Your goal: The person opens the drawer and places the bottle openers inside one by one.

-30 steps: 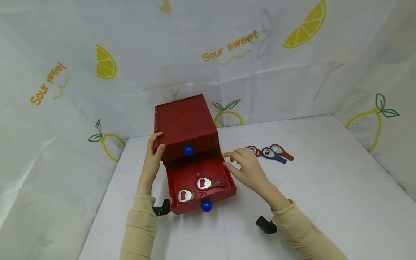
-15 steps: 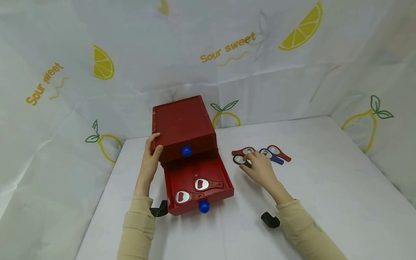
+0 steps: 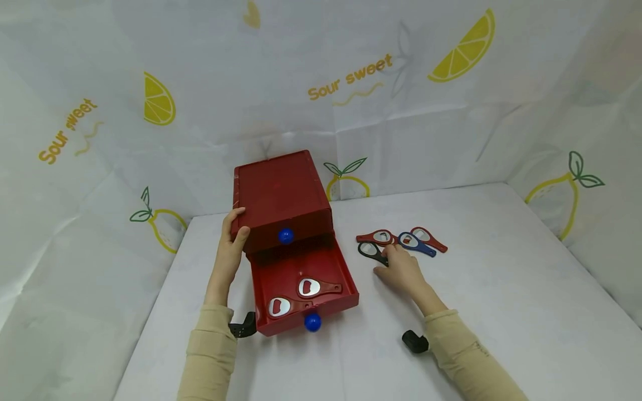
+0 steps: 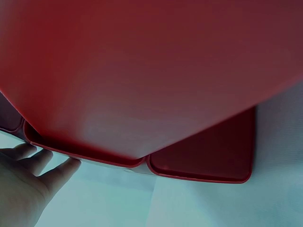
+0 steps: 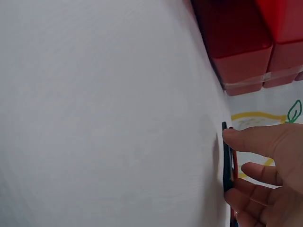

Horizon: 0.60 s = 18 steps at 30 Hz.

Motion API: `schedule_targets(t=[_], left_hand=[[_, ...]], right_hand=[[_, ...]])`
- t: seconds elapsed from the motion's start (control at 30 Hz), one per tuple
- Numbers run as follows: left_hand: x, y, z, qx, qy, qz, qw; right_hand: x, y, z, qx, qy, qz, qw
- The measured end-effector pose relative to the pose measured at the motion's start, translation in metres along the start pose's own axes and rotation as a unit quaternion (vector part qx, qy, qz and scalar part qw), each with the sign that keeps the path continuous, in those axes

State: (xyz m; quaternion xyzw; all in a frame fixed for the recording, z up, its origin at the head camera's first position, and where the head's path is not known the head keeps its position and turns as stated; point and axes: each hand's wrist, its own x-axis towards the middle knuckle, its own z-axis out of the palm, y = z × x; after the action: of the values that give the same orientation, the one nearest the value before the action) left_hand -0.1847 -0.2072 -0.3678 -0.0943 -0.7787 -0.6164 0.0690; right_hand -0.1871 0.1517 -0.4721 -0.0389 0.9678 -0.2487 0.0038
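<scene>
A red two-drawer box (image 3: 281, 192) stands on the table, its lower drawer (image 3: 296, 262) pulled out. Two red bottle openers with silver heads, one farther back (image 3: 309, 287) and one nearer (image 3: 279, 306), lie in that drawer. My left hand (image 3: 228, 256) rests on the box's left side, thumb near the front corner, fingers lying along the edge. To the right, my right hand (image 3: 401, 270) pinches the black bottle opener (image 3: 369, 250) by its handle, which the fingers partly hide. In the right wrist view, thumb and fingertips meet the black opener (image 5: 227, 156) seen edge-on.
Just behind the right hand lie a red opener (image 3: 382, 237), a blue opener (image 3: 408, 240) and another red opener (image 3: 431, 238), overlapping. The upper drawer with its blue knob (image 3: 286, 236) is closed. A lemon-print cloth (image 3: 261, 111) hangs behind the table.
My right hand has moved from beside the open drawer rightward to the black opener, and its fingers have come down onto the handle. The left hand has stayed on the box.
</scene>
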Motion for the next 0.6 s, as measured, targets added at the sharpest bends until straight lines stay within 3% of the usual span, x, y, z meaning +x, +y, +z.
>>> schedule_targets(t=[0.4,0.6], left_hand=[[-0.002,0.002,0.0,-0.005,0.001,-0.002,1.0],[-0.001,0.002,0.001,-0.003,0.001,-0.002,1.0]], right_hand=[[0.004,0.011,0.006,0.003,-0.004,0.012,1.0],[0.003,0.014,0.002,0.032,-0.004,0.012,0.999]])
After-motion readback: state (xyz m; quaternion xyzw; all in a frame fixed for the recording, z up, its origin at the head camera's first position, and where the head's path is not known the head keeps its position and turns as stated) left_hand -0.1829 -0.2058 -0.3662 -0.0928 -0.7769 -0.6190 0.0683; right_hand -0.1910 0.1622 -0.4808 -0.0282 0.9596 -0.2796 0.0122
